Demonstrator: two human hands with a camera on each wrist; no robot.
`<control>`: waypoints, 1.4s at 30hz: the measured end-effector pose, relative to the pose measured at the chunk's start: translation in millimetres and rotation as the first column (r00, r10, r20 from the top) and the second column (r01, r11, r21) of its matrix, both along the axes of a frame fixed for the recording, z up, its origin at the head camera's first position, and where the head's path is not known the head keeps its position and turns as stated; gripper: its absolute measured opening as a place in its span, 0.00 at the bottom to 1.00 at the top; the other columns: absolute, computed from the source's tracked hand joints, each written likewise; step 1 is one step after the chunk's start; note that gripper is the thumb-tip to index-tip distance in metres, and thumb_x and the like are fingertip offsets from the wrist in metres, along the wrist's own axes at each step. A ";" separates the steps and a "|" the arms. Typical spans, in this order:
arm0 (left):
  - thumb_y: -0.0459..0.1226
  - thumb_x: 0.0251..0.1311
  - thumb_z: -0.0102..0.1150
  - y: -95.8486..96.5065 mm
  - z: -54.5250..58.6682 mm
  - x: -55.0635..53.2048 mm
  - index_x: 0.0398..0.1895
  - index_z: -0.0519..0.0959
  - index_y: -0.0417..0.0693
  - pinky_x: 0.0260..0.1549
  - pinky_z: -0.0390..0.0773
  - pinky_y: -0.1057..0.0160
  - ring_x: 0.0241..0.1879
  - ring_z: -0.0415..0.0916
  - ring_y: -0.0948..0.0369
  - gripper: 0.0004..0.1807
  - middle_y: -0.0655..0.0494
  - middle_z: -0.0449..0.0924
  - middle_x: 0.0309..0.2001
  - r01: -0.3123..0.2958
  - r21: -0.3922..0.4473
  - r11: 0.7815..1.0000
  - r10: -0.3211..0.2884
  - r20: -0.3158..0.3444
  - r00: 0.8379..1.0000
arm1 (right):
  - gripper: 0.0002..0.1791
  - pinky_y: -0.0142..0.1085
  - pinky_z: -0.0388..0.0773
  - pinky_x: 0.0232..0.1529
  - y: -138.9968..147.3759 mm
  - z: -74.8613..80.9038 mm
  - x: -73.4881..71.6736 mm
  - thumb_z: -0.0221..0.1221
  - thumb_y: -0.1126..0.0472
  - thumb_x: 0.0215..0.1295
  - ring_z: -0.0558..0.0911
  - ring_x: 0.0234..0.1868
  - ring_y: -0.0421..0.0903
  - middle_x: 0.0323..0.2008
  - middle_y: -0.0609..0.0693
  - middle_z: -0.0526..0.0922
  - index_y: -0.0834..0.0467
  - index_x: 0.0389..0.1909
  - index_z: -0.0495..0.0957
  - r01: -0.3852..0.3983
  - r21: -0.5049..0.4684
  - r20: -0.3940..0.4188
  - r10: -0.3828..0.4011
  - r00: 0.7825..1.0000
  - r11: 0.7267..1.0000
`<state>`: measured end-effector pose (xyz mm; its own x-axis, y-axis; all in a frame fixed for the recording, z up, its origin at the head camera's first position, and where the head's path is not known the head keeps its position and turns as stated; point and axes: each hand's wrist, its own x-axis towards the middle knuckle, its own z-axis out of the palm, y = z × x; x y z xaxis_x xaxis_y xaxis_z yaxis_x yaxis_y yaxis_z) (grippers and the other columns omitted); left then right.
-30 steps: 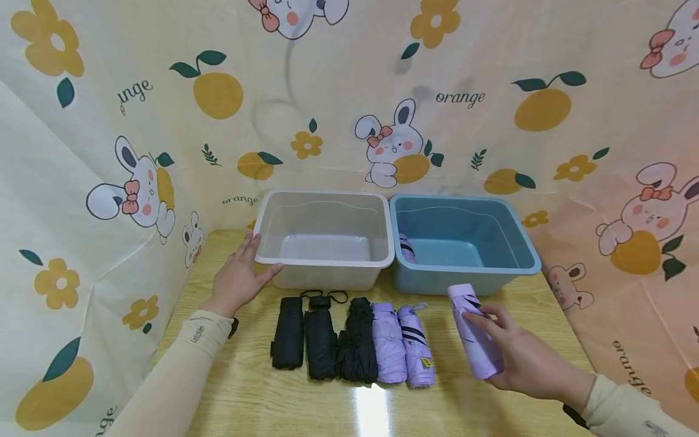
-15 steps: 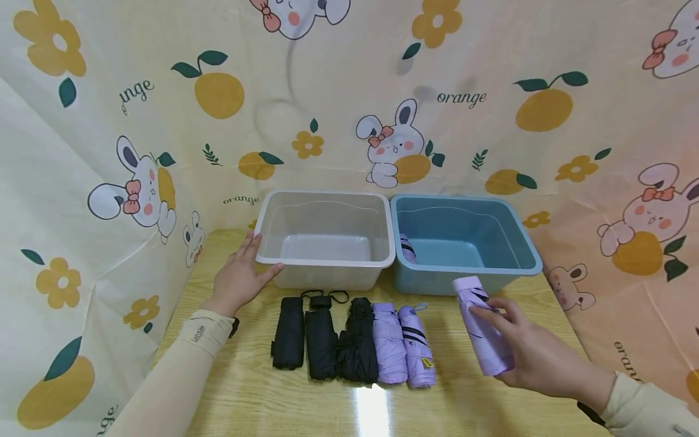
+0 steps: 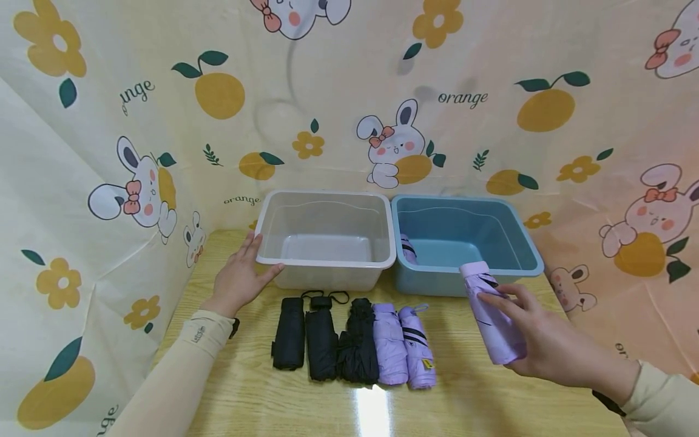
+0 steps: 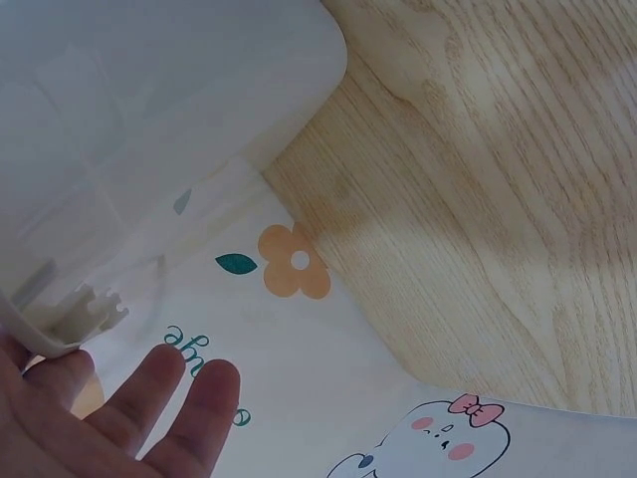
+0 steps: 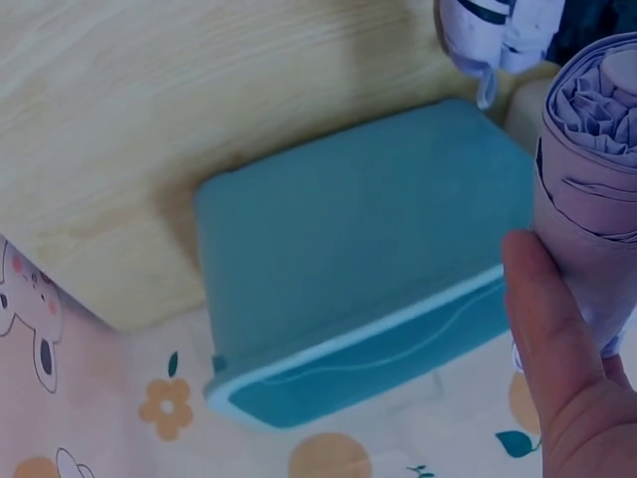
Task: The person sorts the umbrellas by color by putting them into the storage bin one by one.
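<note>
My right hand (image 3: pixel 546 340) grips a folded lavender umbrella (image 3: pixel 493 315) with black stripes, its pale cap tilted up and overlapping the blue bin's front wall. In the right wrist view the gathered end of this umbrella (image 5: pixel 597 189) shows close to the camera. My left hand (image 3: pixel 238 280) rests at the front left corner of the white bin (image 3: pixel 322 264), fingers fairly straight along its side and thumb at the front rim. From the left wrist, the fingers (image 4: pixel 204 418) appear just under the rim. Inside the blue bin (image 3: pixel 464 270) lies another lavender umbrella (image 3: pixel 408 249), partly hidden by the wall.
In front of the bins, folded umbrellas lie in a row: a black one (image 3: pixel 288 334), a second black one with a cord (image 3: pixel 321 340), a crumpled black one (image 3: pixel 358 343), and two lavender ones, one plain (image 3: pixel 389 345) and one striped (image 3: pixel 417 349). A printed cloth (image 3: pixel 338 91) hangs behind.
My right hand has carried the lavender umbrella right and upward, toward the blue bin's front. The left hand and the row of umbrellas stay put.
</note>
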<state>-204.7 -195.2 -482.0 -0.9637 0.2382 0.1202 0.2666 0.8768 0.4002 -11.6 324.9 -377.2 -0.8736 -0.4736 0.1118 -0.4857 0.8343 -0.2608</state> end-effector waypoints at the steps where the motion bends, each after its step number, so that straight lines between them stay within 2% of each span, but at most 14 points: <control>1: 0.66 0.64 0.53 -0.5 -0.1 -0.1 0.79 0.49 0.41 0.49 0.72 0.33 0.67 0.58 0.32 0.53 0.41 0.45 0.78 -0.002 0.000 1.000 0.002 0.001 1.000 | 0.64 0.30 0.78 0.27 0.2 2.0 -1.6 0.85 0.60 0.23 0.78 0.40 0.52 0.62 0.62 0.61 0.54 0.71 0.66 -0.007 0.000 -0.008 0.007 1.000 1.000; 6: 0.68 0.64 0.50 -2.9 -0.1 -0.9 0.80 0.48 0.42 0.50 0.72 0.34 0.67 0.58 0.32 0.54 0.41 0.44 0.78 -0.007 -0.009 1.000 0.008 0.007 1.000 | 0.65 0.30 0.78 0.27 0.4 11.6 -10.7 0.86 0.58 0.22 0.77 0.42 0.53 0.62 0.61 0.62 0.54 0.71 0.66 -0.016 0.027 -0.030 0.017 0.999 1.000; 11: 0.69 0.63 0.48 -3.9 -0.3 -2.0 0.80 0.48 0.42 0.53 0.70 0.34 0.67 0.57 0.32 0.55 0.42 0.42 0.79 -0.012 -0.019 1.000 0.012 0.022 1.000 | 0.64 0.30 0.76 0.26 -0.8 20.5 -22.3 0.85 0.57 0.23 0.78 0.37 0.49 0.61 0.61 0.63 0.55 0.71 0.66 -0.039 0.035 -0.034 0.040 0.999 0.999; 15: 0.69 0.63 0.48 -4.2 -0.2 -2.2 0.80 0.48 0.42 0.55 0.68 0.35 0.68 0.56 0.31 0.55 0.43 0.42 0.79 -0.008 -0.022 1.000 0.008 0.030 1.000 | 0.63 0.30 0.76 0.26 -2.4 30.1 -33.3 0.85 0.57 0.26 0.78 0.36 0.47 0.62 0.61 0.63 0.53 0.71 0.66 -0.045 0.062 -0.015 0.046 0.999 0.997; 17: 0.69 0.63 0.48 -4.5 -0.5 -2.3 0.80 0.48 0.42 0.55 0.68 0.34 0.68 0.56 0.31 0.55 0.43 0.42 0.79 -0.006 -0.020 1.000 0.007 0.031 1.000 | 0.62 0.31 0.75 0.26 -3.0 34.9 -39.4 0.84 0.55 0.27 0.78 0.33 0.42 0.62 0.61 0.63 0.52 0.71 0.66 -0.039 0.102 -0.014 0.041 0.999 0.994; 22: 0.68 0.64 0.49 -4.8 -1.5 -2.1 0.80 0.48 0.41 0.55 0.68 0.34 0.67 0.57 0.31 0.54 0.42 0.43 0.79 -0.004 -0.008 1.000 0.004 0.027 1.000 | 0.60 0.31 0.76 0.27 -3.8 42.4 -56.4 0.83 0.57 0.31 0.77 0.32 0.41 0.62 0.61 0.62 0.54 0.72 0.64 -0.049 0.098 0.035 0.045 0.998 0.994; 31: 0.69 0.63 0.49 -4.5 -2.1 -0.8 0.80 0.49 0.42 0.52 0.71 0.35 0.67 0.58 0.32 0.54 0.42 0.44 0.79 -0.006 0.002 1.000 0.006 0.013 1.000 | 0.60 0.34 0.79 0.33 -5.5 50.9 -95.9 0.83 0.60 0.33 0.78 0.40 0.51 0.63 0.63 0.60 0.58 0.73 0.63 -0.063 0.063 0.099 0.057 0.993 0.996; 35: 0.69 0.63 0.49 -4.6 -3.5 -1.6 0.80 0.49 0.43 0.52 0.71 0.36 0.67 0.59 0.32 0.54 0.44 0.43 0.79 -0.009 -0.001 1.000 0.009 0.009 1.000 | 0.58 0.35 0.79 0.32 -5.9 53.0 -115.4 0.82 0.57 0.38 0.77 0.40 0.52 0.64 0.63 0.59 0.57 0.73 0.62 -0.038 0.089 0.159 0.024 0.987 0.995; 42: 0.69 0.63 0.49 -3.3 -4.3 -2.4 0.80 0.50 0.43 0.52 0.72 0.36 0.66 0.59 0.32 0.54 0.48 0.40 0.79 -0.012 -0.002 1.000 0.012 -0.001 1.000 | 0.58 0.49 0.82 0.39 -7.2 49.8 -151.9 0.82 0.51 0.39 0.75 0.46 0.59 0.64 0.66 0.58 0.57 0.73 0.62 -0.011 0.134 0.206 -0.017 0.978 0.991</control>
<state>-207.1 -198.5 -486.3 -0.9663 0.2272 0.1208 0.2568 0.8804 0.3985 -163.5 317.7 -327.4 -0.8726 -0.4694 -0.1352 -0.4305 0.8697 -0.2414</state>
